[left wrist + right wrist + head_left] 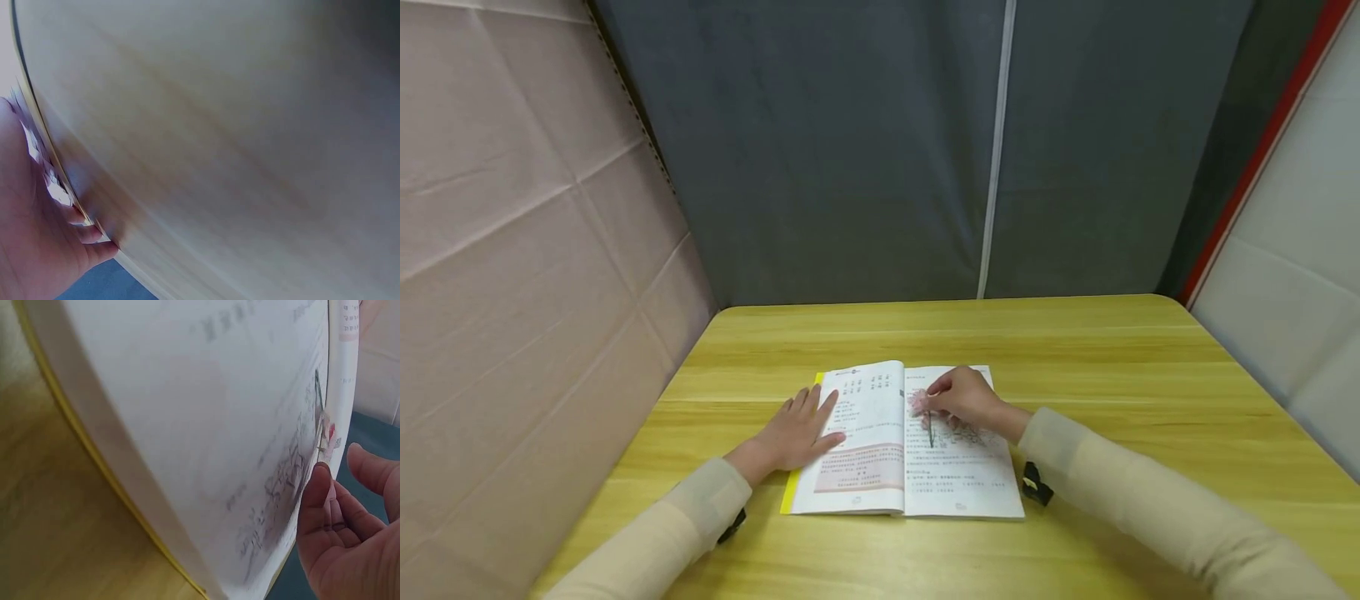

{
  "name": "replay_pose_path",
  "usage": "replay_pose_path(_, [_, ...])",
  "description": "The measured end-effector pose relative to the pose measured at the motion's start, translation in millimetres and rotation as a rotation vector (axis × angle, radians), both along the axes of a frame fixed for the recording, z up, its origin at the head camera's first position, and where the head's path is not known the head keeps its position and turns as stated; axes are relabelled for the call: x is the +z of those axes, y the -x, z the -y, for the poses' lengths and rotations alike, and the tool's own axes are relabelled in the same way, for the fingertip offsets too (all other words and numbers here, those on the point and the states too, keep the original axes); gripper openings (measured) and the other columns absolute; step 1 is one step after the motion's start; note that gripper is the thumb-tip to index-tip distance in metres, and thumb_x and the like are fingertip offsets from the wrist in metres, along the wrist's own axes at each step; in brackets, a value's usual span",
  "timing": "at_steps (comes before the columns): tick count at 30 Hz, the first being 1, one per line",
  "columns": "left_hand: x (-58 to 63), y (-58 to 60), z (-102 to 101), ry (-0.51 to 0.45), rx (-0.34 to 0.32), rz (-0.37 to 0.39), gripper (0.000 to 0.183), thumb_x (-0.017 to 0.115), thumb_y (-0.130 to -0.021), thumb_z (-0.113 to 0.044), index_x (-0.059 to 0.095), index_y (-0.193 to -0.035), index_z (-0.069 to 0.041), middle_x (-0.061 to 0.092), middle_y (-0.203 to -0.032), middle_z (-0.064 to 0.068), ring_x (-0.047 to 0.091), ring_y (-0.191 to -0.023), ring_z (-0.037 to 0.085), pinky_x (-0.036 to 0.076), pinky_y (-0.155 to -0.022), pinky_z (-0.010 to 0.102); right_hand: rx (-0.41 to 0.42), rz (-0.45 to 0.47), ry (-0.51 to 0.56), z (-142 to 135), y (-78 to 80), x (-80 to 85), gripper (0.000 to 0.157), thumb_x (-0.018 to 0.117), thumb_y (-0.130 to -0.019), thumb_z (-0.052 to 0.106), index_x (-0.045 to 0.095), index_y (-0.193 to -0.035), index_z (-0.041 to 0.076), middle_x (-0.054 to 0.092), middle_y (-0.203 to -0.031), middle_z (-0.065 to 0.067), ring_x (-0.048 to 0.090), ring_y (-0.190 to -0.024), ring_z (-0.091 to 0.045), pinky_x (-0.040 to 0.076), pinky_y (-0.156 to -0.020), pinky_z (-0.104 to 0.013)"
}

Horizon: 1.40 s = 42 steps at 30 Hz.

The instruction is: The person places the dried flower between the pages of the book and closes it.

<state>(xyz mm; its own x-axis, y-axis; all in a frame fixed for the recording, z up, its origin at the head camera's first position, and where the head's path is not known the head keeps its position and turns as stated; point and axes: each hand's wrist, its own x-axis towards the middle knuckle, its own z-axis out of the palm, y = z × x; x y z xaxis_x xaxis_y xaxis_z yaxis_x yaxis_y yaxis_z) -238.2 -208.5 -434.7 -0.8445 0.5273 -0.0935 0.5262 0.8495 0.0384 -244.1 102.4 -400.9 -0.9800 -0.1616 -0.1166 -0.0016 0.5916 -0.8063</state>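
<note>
An open book (865,433) with yellow cover edges lies on the wooden table. My left hand (793,433) rests on its left page with fingers spread; in the left wrist view, the left hand (44,231) is at the book's edge. On the right page, near the fold, is a pink flower (917,403) with a thin dark stem. Beside it is my right hand (964,398), fingertips at the blossom. In the right wrist view, thumb and index finger of the right hand (350,519) stand apart, the flower (329,432) just beyond them.
The wooden table (1112,367) extends around the book on all sides. A dark grey curtain (850,167) hangs behind its far edge. Pale cloth walls (535,250) stand at left and right. Black bands show at both wrists.
</note>
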Motion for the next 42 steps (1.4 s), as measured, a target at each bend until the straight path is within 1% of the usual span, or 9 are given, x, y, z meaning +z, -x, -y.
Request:
replay_pose_path(5, [0.9, 0.4, 0, -0.016, 0.003, 0.006, 0.08, 0.034, -0.1, -0.059, 0.017, -0.155, -0.004, 0.015, -0.154, 0.031, 0.019, -0.139, 0.048, 0.023, -0.108, 0.06, 0.016, -0.014, -0.025, -8, 0.0, 7.0, 0.028, 0.075, -0.086, 0.017, 0.071, -0.109, -0.001, 0.067, -0.082, -0.005, 0.061, -0.067, -0.02, 0.048, -0.055, -0.028])
replay_pose_path(9, [-0.7, 1.8, 0, -0.009, 0.015, 0.017, 0.081, 0.031, -0.099, -0.062, 0.015, -0.156, -0.006, 0.013, -0.155, 0.03, 0.017, -0.14, 0.047, 0.022, -0.109, 0.059, 0.052, -0.067, -0.07, -17, -1.2, 11.0, 0.032, 0.075, -0.086, 0.017, 0.07, -0.112, -0.002, 0.066, -0.085, -0.003, 0.06, -0.072, -0.018, 0.048, -0.06, -0.029])
replay_pose_path(13, [-2.8, 2.7, 1, -0.019, 0.026, 0.026, 0.083, 0.03, -0.098, -0.064, 0.014, -0.156, -0.007, 0.012, -0.155, 0.031, 0.016, -0.141, 0.047, 0.021, -0.109, 0.059, 0.139, -0.171, -0.122, -27, -3.3, 12.3, 0.035, 0.076, -0.086, 0.018, 0.069, -0.114, -0.002, 0.067, -0.092, -0.004, 0.06, -0.079, -0.017, 0.05, -0.071, -0.033])
replay_pose_path(17, [-4.2, 2.8, 1, -0.028, 0.035, 0.033, 0.084, 0.029, -0.097, -0.066, 0.014, -0.157, -0.009, 0.012, -0.154, 0.032, 0.015, -0.141, 0.047, 0.02, -0.11, 0.057, 0.227, -0.284, -0.205, -38, -7.1, 9.8, 0.039, 0.075, -0.087, 0.02, 0.067, -0.119, -0.001, 0.068, -0.11, -0.01, 0.062, -0.1, -0.025, 0.049, -0.086, -0.042])
replay_pose_path(20, [-4.5, 2.2, 1, -0.032, 0.041, 0.041, 0.084, 0.027, -0.097, -0.067, 0.013, -0.157, -0.01, 0.011, -0.153, 0.036, 0.013, -0.141, 0.048, 0.018, -0.111, 0.055, 0.301, -0.368, -0.286, -46, -11.0, 7.3, 0.045, 0.075, -0.087, 0.024, 0.065, -0.123, -0.002, 0.064, -0.121, -0.013, 0.058, -0.114, -0.031, 0.046, -0.095, -0.047])
replay_pose_path(26, [-2.7, -0.3, 0, -0.031, 0.06, 0.057, 0.084, 0.026, -0.096, -0.068, 0.011, -0.158, -0.013, 0.011, -0.15, 0.04, 0.011, -0.141, 0.051, 0.016, -0.113, 0.054, 0.474, -0.566, -0.43, -65, -20.0, 2.3, 0.053, 0.073, -0.088, 0.028, 0.059, -0.129, -0.003, 0.056, -0.133, -0.019, 0.051, -0.124, -0.036, 0.04, -0.101, -0.05])
replay_pose_path(29, [-0.8, -1.4, -1, -0.041, 0.062, 0.058, 0.084, 0.028, -0.096, -0.067, 0.012, -0.157, -0.012, 0.012, -0.15, 0.04, 0.012, -0.14, 0.051, 0.016, -0.113, 0.054, 0.547, -0.623, -0.478, -76, -25.4, -1.2, 0.057, 0.071, -0.09, 0.031, 0.056, -0.133, -0.002, 0.05, -0.139, -0.022, 0.047, -0.128, -0.037, 0.038, -0.102, -0.052])
replay_pose_path(35, [0.5, -2.8, -1, -0.046, 0.077, 0.078, 0.084, 0.03, -0.096, -0.067, 0.012, -0.157, -0.013, 0.011, -0.151, 0.039, 0.01, -0.141, 0.049, 0.014, -0.113, 0.052, 0.675, -0.615, -0.59, -98, -38.2, -9.1, 0.071, 0.058, -0.094, 0.049, 0.043, -0.146, 0.002, 0.036, -0.152, -0.017, 0.036, -0.136, -0.036, 0.034, -0.105, -0.052])
replay_pose_path(42, [1.6, -4.3, 1, -0.123, 0.117, 0.134, 0.086, 0.035, -0.093, -0.07, 0.012, -0.158, -0.017, 0.008, -0.154, 0.035, 0.006, -0.143, 0.046, 0.012, -0.113, 0.054, 0.721, -0.579, -0.656, -114, -52.2, -13.6, 0.08, 0.048, -0.094, 0.061, 0.033, -0.152, 0.008, 0.028, -0.157, -0.01, 0.027, -0.142, -0.033, 0.028, -0.109, -0.049])
